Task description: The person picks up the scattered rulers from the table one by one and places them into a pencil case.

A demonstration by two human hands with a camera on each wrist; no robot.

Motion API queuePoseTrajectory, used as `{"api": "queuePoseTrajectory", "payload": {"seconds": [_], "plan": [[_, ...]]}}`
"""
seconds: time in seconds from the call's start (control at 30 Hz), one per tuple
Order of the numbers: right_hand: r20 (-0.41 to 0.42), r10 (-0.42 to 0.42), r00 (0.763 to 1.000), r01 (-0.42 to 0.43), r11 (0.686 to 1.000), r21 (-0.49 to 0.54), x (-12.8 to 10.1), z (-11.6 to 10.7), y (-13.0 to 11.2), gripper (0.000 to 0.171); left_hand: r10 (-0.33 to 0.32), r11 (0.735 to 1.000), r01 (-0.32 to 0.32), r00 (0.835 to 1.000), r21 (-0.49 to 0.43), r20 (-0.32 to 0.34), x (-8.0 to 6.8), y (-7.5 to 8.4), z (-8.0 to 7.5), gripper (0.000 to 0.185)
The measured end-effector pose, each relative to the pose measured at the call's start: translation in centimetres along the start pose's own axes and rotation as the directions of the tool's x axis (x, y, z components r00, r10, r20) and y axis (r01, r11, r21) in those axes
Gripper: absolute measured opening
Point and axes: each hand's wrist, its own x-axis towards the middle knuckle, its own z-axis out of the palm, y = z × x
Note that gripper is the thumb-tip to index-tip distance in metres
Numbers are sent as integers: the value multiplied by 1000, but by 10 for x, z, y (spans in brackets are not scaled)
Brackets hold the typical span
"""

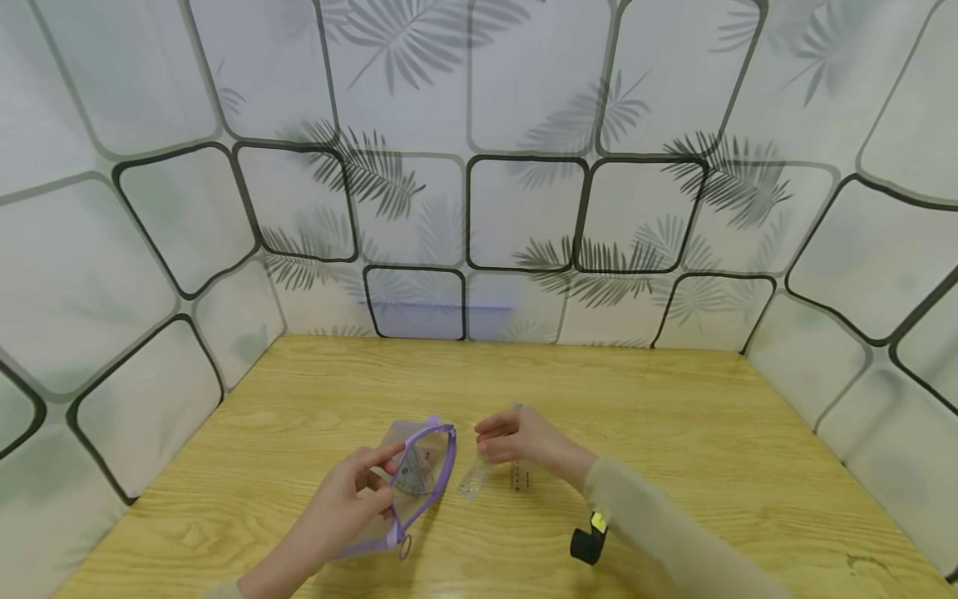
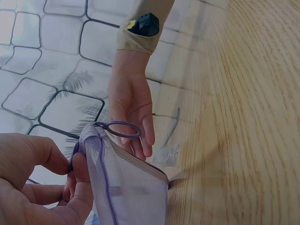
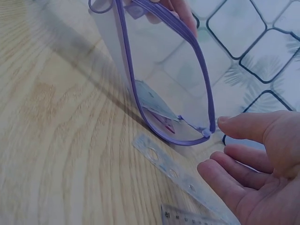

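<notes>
I have my left hand (image 1: 352, 499) pinching the edge of the clear purple-trimmed zip pouch (image 1: 419, 478), holding its mouth open and upright on the desk (image 1: 674, 433); a card or slip already sits inside. My right hand (image 1: 516, 437) hovers with relaxed, empty fingers just above the clear rulers (image 3: 183, 180), which lie on the desk beside the pouch, not yet packed, I judge.

Looks like a little recording booth rather than anyone's actual room. A light wooden table (image 1: 674, 433) sits boxed in by a backdrop sheet (image 1: 479, 166) printed with rounded black-outlined tiles and grey palm leaves. The sheet rises behind the table and wraps both its sides, so nothing beyond shows.
</notes>
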Motion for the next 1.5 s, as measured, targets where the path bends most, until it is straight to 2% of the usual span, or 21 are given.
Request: {"api": "queuePoseTrajectory", "payload": {"seconds": [0.43,0.97,1.23,1.5], "plan": [[-42,8,999,-7,1000,5,-6,-14,3,51,9,1000,-9,1000,4,0,0,-1,0,61],[-87,-52,995,43,994,-103,-2,-27,14,49,-13,1000,13,1000,8,-14,1,0,1,61],[-64,-122,990,106,972,-210,6,-35,21,48,-9,1000,9,1000,14,-19,2,-2,1,60],[13,-208,978,201,926,-321,14,-43,26,47,5,1000,-5,1000,17,-8,1,-3,0,60]]}}
